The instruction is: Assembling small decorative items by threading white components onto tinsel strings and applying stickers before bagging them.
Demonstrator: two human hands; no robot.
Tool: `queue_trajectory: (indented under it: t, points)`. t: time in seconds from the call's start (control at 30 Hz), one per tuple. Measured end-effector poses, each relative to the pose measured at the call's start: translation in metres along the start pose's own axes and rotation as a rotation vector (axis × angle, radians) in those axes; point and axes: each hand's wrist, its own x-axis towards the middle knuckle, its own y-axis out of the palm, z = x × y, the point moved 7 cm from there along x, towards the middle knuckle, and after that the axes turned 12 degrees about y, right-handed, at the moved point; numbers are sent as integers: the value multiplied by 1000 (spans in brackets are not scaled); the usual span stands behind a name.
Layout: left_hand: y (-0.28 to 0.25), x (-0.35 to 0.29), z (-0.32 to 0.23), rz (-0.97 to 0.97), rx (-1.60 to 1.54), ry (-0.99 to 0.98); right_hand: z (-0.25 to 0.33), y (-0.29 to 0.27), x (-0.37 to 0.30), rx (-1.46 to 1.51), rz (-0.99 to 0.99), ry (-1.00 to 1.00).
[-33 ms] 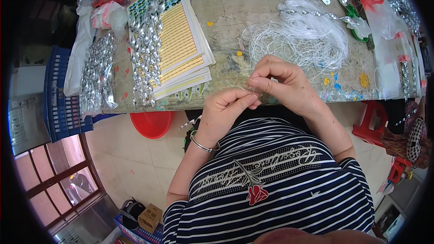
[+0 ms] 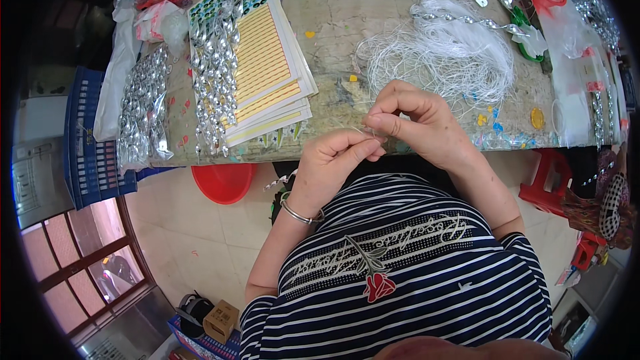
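Note:
My left hand [image 2: 339,155] is closed in a pinch at the table's near edge, thumb against the bent forefinger. A thin white thread [image 2: 359,129] runs out at its fingertips. My right hand [image 2: 417,122], just beside it, also pinches the fine thread between thumb and forefinger; the fingertips of both hands nearly meet. Any knot or small part between them is too small to make out. A twisted silver strip [image 2: 280,181] sticks out beside my left wrist, below the table edge. Past my right hand lies a loose tangle of white thread [image 2: 453,47].
To the left, twisted silver strips [image 2: 215,80] lie over a stack of sticker sheets [image 2: 268,53], with more bagged strips [image 2: 143,107] beside them. Green-handled scissors [image 2: 527,37] lie at the right. A red basin [image 2: 225,183] and a red stool [image 2: 547,183] stand below the table.

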Motion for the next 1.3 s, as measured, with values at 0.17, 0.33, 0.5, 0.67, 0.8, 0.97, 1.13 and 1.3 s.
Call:
queue_trajectory:
  t: [0.17, 0.33, 0.5, 0.67, 0.8, 0.97, 1.13, 1.3]
  points:
    - [0, -2, 3, 40, 26, -7, 0, 4, 4, -8, 43, 50]
    - [1, -3, 3, 87, 48, -81, -4, 5, 6, -8, 81, 86]
    - [0, -5, 7, 138, 108, -98, -8, 10, 6, -42, 145, 127]
    - [0, -6, 10, 156, 66, -94, -2, 12, 4, -132, 123, 51]
    - [-2, -8, 13, 130, 52, -109, -3, 11, 4, -125, 111, 97]
    - [-4, -11, 13, 86, 38, -145, -8, 7, 5, -88, 76, 94]
    - [-11, -10, 10, -14, 34, -149, -19, 4, 7, -6, 45, 108]
    - [-6, -8, 5, 33, 80, -95, -17, 5, 5, 21, 48, 119]
